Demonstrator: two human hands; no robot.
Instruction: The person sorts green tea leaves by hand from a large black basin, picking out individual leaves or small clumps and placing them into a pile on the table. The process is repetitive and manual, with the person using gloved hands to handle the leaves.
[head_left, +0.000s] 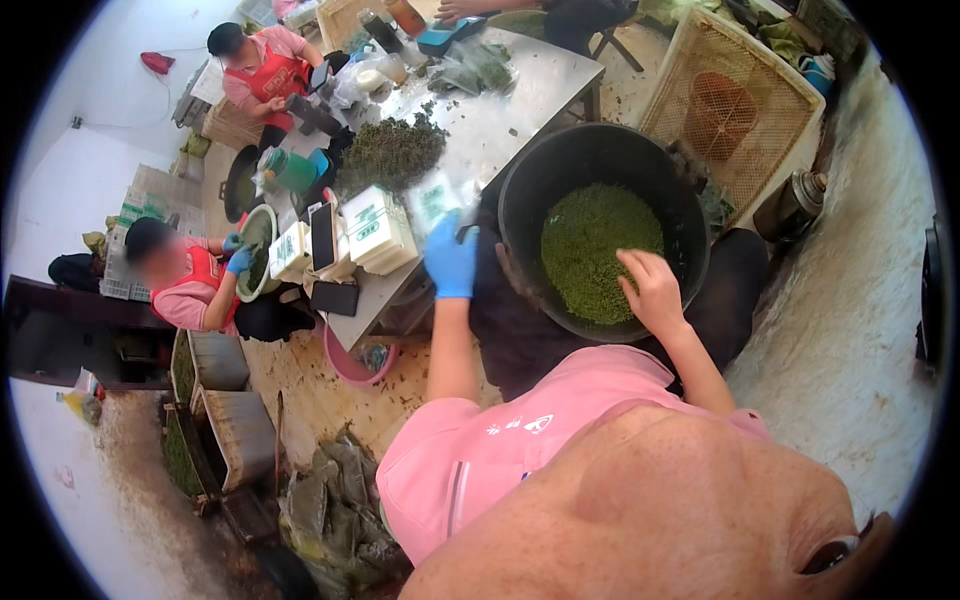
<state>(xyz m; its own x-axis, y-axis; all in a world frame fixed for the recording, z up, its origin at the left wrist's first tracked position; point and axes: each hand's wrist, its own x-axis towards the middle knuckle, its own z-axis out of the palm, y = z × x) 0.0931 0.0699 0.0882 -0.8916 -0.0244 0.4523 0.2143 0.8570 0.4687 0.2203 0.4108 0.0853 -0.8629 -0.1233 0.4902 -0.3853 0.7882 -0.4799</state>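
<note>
A deep black tub (517, 187) sits at my lap, between my legs. Small green pellets (592, 240), which look like rolled tea leaves, cover its bottom. My right hand (651, 289), bare, reaches over the near rim with its fingers apart above the pellets and grips nothing visible. In a blue glove, my left hand (452, 259) is at the edge of the metal table (547, 82). Just past its fingertips lies a clear plastic packet (435, 201) with green print; whether the fingers hold it cannot be told. Left of that hand stands a stack of white printed packs (379, 229).
A heap of dark stems (394, 154), a phone (322, 236) and a jar (289, 171) occupy the table. Seated people (262, 71) (191, 277) are to the left. A mesh crate (731, 112) and a flask (791, 202) stand right; a pink basin (360, 360) is below the table.
</note>
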